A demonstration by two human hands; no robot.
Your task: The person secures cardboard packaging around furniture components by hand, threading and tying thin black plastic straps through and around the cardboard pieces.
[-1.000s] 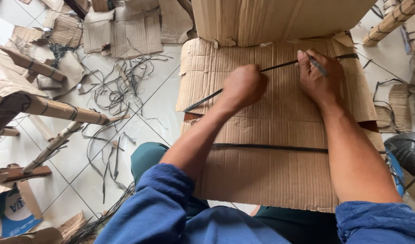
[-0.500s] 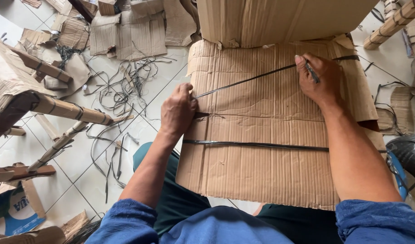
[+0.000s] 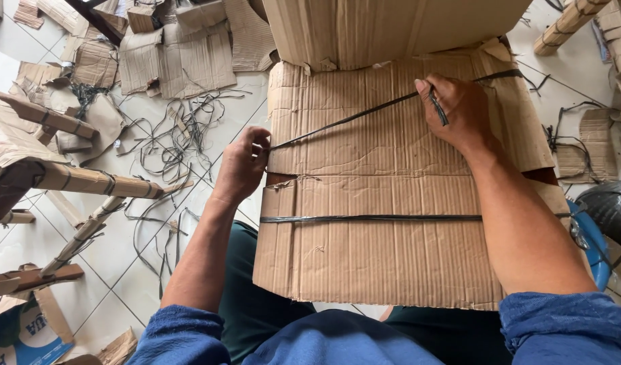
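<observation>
So from overhead, the left hand (image 3: 241,165) pinches a thin black plastic strap (image 3: 344,119) at the left edge of the flat brown corrugated cardboard stack (image 3: 392,257) on their lap. The right hand (image 3: 456,111) grips the strap's other end, fingers curled tight.

- Black strap (image 3: 341,122): its left end is hidden under the left hand (image 3: 241,165); its right stretch is covered by the right hand (image 3: 459,111).
- Lower strap (image 3: 371,218): its right end is lost behind the right forearm.
- Folded cardboard (image 3: 364,263): its underside is unseen; the upper flap is cut by the top edge.
- Left fingers: tips curled out of sight at the cardboard edge.
- Blue-and-black object (image 3: 605,230): cut by the right edge, kind unclear.
- Printed carton (image 3: 26,331): cropped at the lower left corner.
</observation>
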